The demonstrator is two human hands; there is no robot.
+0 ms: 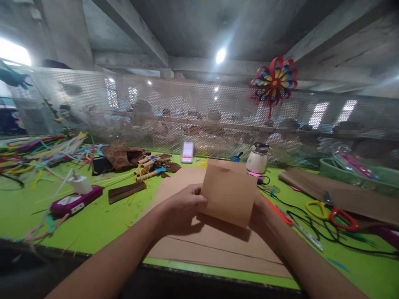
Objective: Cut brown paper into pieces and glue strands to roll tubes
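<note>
A folded piece of brown kraft paper [230,194] is held up, slightly tilted, in front of me. My left hand [182,209] pinches its left edge, thumb on the near face. On the opposite side, my right hand [258,209] grips the right edge, with its fingers mostly hidden behind the paper. Below both hands, larger brown paper sheets [215,246] lie flat on the green table [124,238], and the held piece casts a shadow on them.
To the right are scissors [328,214], a utility knife [304,232], black cable and a brown roll [339,195]. A white kettle [257,160] and phone [187,152] stand behind. Leftward lie a purple power strip [76,201], paper bundles [127,191] and coloured strips [46,151].
</note>
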